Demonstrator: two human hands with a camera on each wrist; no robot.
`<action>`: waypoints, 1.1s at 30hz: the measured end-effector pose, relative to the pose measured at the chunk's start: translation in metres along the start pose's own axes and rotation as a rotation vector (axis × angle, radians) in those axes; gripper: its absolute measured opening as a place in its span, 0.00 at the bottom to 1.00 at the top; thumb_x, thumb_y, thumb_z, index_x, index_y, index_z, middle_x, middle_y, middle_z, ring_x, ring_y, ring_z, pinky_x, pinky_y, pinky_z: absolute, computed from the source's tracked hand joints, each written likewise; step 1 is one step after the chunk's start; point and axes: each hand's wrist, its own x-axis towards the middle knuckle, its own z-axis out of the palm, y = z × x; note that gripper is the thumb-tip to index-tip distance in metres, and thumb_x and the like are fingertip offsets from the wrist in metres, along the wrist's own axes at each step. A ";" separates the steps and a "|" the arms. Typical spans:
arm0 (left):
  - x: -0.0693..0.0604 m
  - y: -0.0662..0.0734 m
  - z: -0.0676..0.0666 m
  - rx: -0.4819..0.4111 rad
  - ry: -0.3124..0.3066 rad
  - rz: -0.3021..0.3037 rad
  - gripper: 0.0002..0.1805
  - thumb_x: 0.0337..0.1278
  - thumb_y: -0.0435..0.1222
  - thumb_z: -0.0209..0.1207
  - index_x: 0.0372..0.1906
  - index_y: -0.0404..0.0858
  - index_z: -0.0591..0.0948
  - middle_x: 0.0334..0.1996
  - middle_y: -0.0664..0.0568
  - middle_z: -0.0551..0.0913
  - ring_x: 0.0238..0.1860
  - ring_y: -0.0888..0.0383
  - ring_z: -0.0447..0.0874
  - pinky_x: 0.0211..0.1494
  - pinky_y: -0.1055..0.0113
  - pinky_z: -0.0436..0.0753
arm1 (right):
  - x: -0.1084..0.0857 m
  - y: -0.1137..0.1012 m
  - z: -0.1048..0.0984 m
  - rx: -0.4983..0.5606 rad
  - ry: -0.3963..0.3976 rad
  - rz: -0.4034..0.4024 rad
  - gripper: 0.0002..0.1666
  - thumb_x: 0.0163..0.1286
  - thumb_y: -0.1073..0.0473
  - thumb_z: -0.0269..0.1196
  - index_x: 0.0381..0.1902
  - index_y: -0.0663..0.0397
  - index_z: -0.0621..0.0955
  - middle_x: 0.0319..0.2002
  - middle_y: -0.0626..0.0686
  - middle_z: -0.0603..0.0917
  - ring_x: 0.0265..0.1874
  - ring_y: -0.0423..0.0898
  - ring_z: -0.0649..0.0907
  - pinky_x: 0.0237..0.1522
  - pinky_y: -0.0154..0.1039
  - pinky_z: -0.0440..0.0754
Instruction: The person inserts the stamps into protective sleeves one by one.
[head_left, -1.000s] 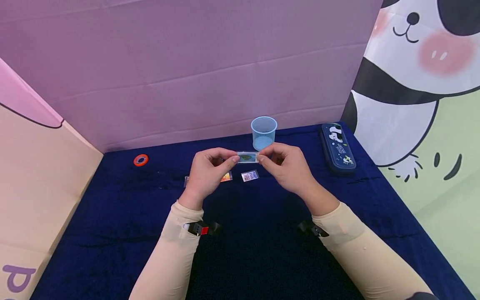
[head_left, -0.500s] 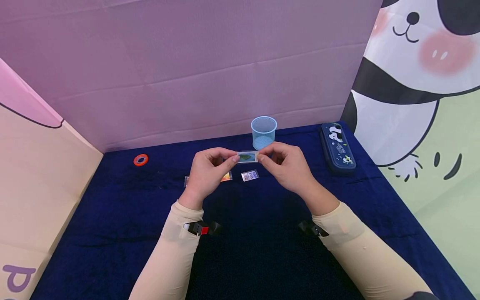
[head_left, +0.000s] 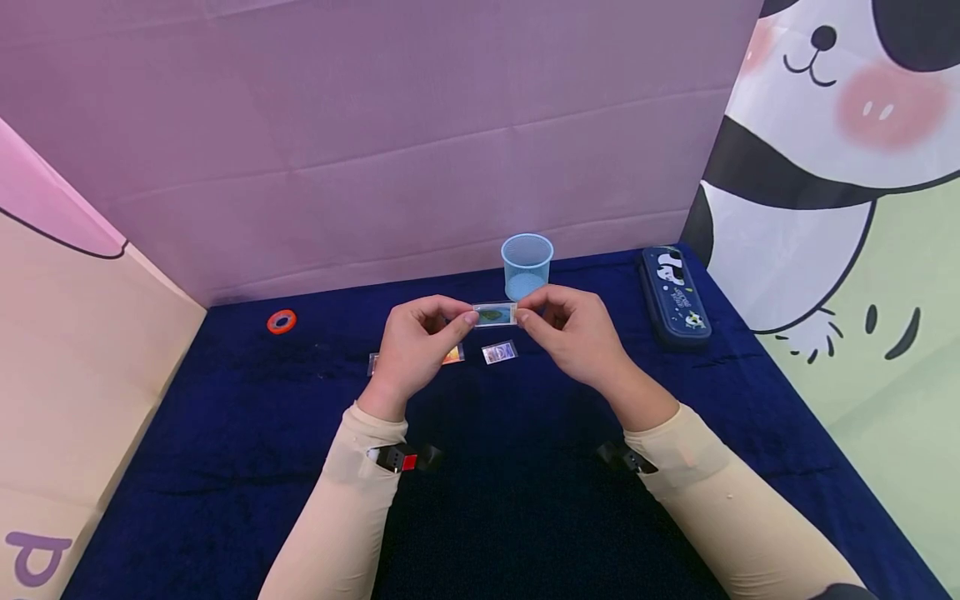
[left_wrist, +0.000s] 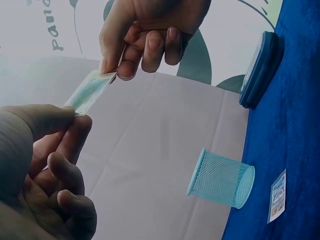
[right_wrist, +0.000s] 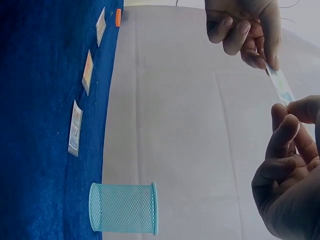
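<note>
A small rectangular card in a clear sleeve (head_left: 495, 314), with a green and blue picture, is held up above the table between both hands. My left hand (head_left: 417, 350) pinches its left end between thumb and forefinger. At the opposite end, my right hand (head_left: 573, 337) pinches it the same way. Below, another sleeved card (head_left: 499, 352) lies on the cloth between the hands. An orange card (head_left: 453, 355) shows partly past the left hand, and a further card (head_left: 372, 363) is mostly hidden behind that hand. The right wrist view shows these three lying in a row.
A light blue mesh cup (head_left: 527, 271) stands upright behind the right hand. To the right lies a dark blue pencil case (head_left: 675, 296) with a panda print. An orange-red ring (head_left: 282, 321) sits far left on the dark blue cloth (head_left: 225, 433). Fabric walls (head_left: 420, 150) enclose the table.
</note>
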 end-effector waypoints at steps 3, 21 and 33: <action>0.000 0.000 0.001 0.003 0.000 0.000 0.08 0.68 0.41 0.70 0.43 0.41 0.91 0.26 0.49 0.79 0.23 0.52 0.69 0.23 0.67 0.68 | 0.000 0.000 0.000 0.002 -0.004 0.008 0.06 0.75 0.58 0.68 0.44 0.53 0.88 0.31 0.51 0.83 0.24 0.50 0.75 0.25 0.36 0.73; 0.004 -0.006 -0.003 0.007 0.023 0.058 0.05 0.70 0.36 0.67 0.42 0.39 0.89 0.25 0.50 0.78 0.22 0.54 0.68 0.24 0.66 0.67 | 0.002 -0.001 -0.008 -0.025 0.018 -0.001 0.08 0.76 0.57 0.68 0.46 0.54 0.88 0.31 0.50 0.85 0.24 0.50 0.75 0.24 0.37 0.72; 0.008 -0.019 0.005 -0.051 0.037 -0.007 0.08 0.70 0.34 0.67 0.46 0.33 0.86 0.35 0.42 0.84 0.22 0.57 0.69 0.24 0.69 0.68 | 0.005 0.003 -0.020 -0.032 0.061 -0.029 0.05 0.74 0.60 0.69 0.45 0.53 0.89 0.30 0.53 0.86 0.21 0.48 0.74 0.22 0.36 0.71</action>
